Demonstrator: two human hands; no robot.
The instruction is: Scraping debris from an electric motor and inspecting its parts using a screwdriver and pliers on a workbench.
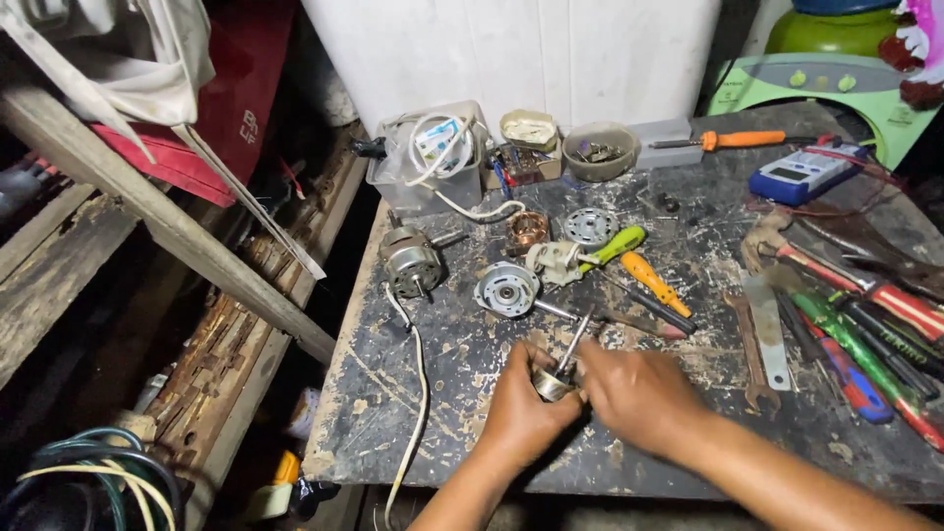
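Two bare hands meet near the front edge of a scarred worktable [413, 433], its dark top flaked and chipped to pale patches. The left hand [519, 418] curls its fingers shut around a small round metal rotor [553, 383], a dull brass-grey cylinder. A thin steel shaft [573, 346] rises from it, tilted up and to the right. The right hand [639, 393] presses in from the other side, knuckles up, its fingertips closed against the same part, so both hands touch it and each other.

Just beyond the hands lies a ribbed, silvery round motor cover [506, 289] with a hole at its centre. To its left sits a grey motor body [411, 260] with a short spindle, and a pale cord [421, 393] trails from it down over the table edge. A copper winding [528, 228] gleams further back, near a perforated metal disc [590, 225]. Screwdrivers with a green handle [615, 246] and an orange handle [654, 282] lie crossed to the right of the cover. A flat rusty wrench [752, 354] rests well to the right of the hands. At the back stand a clear plastic tub [428, 167] of white wire and a blue meter [801, 174].
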